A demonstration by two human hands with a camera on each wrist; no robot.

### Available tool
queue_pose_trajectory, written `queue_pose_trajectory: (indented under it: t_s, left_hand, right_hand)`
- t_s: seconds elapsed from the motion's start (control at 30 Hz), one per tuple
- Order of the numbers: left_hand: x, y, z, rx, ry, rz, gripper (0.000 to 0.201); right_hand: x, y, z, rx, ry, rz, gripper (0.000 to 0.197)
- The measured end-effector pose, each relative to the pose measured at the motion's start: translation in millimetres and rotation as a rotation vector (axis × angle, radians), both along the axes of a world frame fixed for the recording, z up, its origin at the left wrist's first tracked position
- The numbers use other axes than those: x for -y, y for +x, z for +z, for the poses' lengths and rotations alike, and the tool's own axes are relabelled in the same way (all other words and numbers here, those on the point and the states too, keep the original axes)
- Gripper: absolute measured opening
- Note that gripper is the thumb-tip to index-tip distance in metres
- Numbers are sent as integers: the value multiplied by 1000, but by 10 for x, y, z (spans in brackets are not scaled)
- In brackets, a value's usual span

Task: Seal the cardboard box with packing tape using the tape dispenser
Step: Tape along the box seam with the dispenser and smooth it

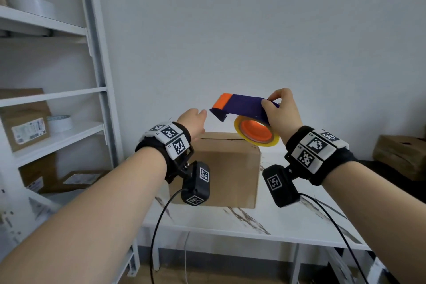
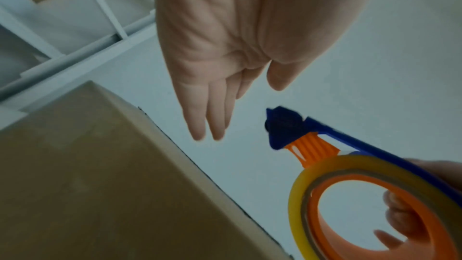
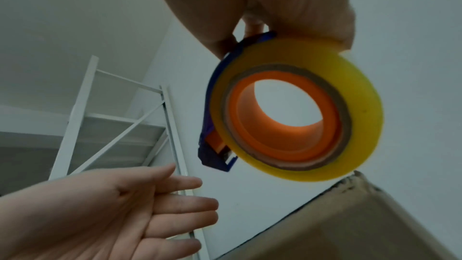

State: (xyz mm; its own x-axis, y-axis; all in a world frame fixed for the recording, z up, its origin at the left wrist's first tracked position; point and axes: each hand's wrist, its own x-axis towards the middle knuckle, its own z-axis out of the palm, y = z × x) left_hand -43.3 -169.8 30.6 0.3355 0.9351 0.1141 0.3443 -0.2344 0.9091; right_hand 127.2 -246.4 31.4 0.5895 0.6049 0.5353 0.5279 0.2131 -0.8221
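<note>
A brown cardboard box (image 1: 221, 168) stands on the white marble-patterned table (image 1: 265, 219), its top flaps closed with a seam showing. My right hand (image 1: 280, 113) grips the blue tape dispenser (image 1: 242, 106) by its rear end, held in the air above the box's right side. The yellowish tape roll (image 1: 257, 131) on an orange hub hangs under it. My left hand (image 1: 193, 122) hovers with straight fingers just left of the dispenser's orange-tipped front, above the box's left edge, holding nothing. In the right wrist view the tape roll (image 3: 295, 110) fills the middle, with the left hand (image 3: 125, 215) below it.
A white metal shelving unit (image 1: 96, 64) stands at the left, holding cardboard boxes (image 1: 25, 122) and white tape rolls (image 1: 60, 122). Another brown box (image 1: 401, 154) sits at the far right. Cables hang from both wrist cameras over the table's front edge.
</note>
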Motion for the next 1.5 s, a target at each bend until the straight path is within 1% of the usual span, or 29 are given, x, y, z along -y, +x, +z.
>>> queue_pose_trajectory:
  t_s: [0.07,0.17,0.23,0.37,0.43,0.5,0.53,0.57,0.63,0.7,0.8,0.9,1.0,1.17,1.33,1.43,1.5]
  left_hand:
    - [49,-26,32,141,-80,-34,41]
    - [101,-70,69,308,-174,-89,26]
    - [91,-103,81,407,-214,-87,23]
    - [79,-188,61,549,-316,-55,23]
    - [78,-243,47,583,-355,-52,20]
    - [82,-294,36,574,-356,-58,11]
    - [84,-318,27,550,-337,-62,14]
    - [67,-331,9,517,-303,-63,20]
    - [36,-359,-28,442,-200,-57,29]
    - [21,-395,-61,401,-137,-55,30]
    - [-16,-454,-72,364,-97,-42,31]
    - [-78,-504,-63,305,-50,-12,30]
    - [-150,-544,-48,271,-1,18,25]
    - [-258,-600,-26,292,3,40,2]
    - [-458,-744,-43,280,12,54,8]
    - [-687,-937,-93,308,-22,109,9]
    - [-823,-1035,-157,299,-43,149,8]
  right_hand:
    - [9,-42,37,-15,32,10,10]
    - [21,-114,82,25,39,5,19]
    - [24,-159,97,32,35,14,23]
    - [26,-218,89,28,33,19,24]
    - [25,-237,88,38,31,17,24]
    - [20,-260,90,50,24,19,24]
    - [15,-272,90,56,21,19,24]
    - [6,-283,90,63,18,14,24]
    - [-12,-305,88,78,15,0,26]
    - [-30,-321,79,88,7,11,32]
    - [-25,-368,57,111,-56,84,38]
    - [-40,-422,42,141,-90,131,34]
    - [-64,-464,64,148,-95,161,31]
    - [-134,-486,134,178,-137,188,31]
    - [-242,-450,177,206,-226,178,32]
    - [-283,-323,210,193,-289,162,30]
    - [-340,-281,223,220,-331,147,30]
